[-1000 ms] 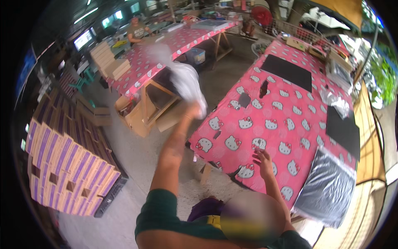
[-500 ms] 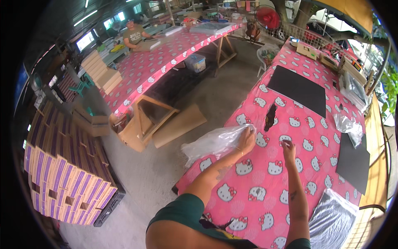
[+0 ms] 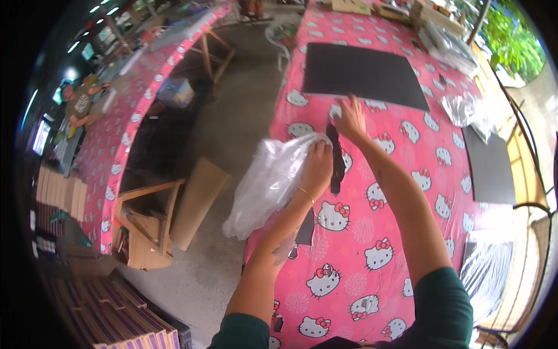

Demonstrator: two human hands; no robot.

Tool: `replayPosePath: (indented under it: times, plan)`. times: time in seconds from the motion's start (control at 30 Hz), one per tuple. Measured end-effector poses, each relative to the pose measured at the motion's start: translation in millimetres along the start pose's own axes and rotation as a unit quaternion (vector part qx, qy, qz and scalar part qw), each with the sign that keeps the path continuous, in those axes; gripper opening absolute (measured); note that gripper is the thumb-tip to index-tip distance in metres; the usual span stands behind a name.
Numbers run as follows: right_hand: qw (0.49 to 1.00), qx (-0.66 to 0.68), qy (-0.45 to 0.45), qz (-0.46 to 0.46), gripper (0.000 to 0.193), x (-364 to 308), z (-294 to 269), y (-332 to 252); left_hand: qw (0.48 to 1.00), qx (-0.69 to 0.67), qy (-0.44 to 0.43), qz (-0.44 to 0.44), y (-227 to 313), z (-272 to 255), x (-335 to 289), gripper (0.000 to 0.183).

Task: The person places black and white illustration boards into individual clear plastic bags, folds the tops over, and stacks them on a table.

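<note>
My left hand [image 3: 317, 166] grips the clear plastic bag [image 3: 270, 183] bunched, fingers closed, off the bench [image 3: 372, 244] edge; my right hand [image 3: 350, 119], fingers spread, pins the black strip [image 3: 335, 160].

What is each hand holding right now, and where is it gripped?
Left hand grips a clear plastic bag by its upper end. Right hand holds nothing, resting beside a black strip.

Purple-and-cream boxes [image 3: 125, 320], stacked lower left
</note>
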State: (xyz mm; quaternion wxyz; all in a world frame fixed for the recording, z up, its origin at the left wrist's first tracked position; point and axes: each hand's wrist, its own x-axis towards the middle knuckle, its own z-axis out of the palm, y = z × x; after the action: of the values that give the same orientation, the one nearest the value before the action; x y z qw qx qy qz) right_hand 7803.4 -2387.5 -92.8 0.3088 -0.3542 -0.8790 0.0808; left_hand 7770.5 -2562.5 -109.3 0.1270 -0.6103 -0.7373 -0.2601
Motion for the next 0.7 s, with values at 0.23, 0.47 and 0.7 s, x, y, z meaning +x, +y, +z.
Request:
replayPosePath:
  times: [0.23, 0.47, 0.7]
  plan:
    - [0.991, -0.078, 0.015, -0.105, 0.049, 69.5, 52.6, 35.7, 0.997, -0.076, -0.024, -0.016, -0.6, 7.1, 4.8, 0.038]
    - [0.976, -0.043, 0.0, -0.215, 0.043, 105.1, 73.3, 22.9, 0.998, -0.021, -0.055, 0.013, -3.2, 0.1, 5.8, 0.039]
    - [0.953, -0.1, -0.06, -0.28, 0.04, 105.3, 87.5, 23.3, 0.997, 0.011, -0.067, 0.024, -2.7, -5.2, 3.8, 0.036]
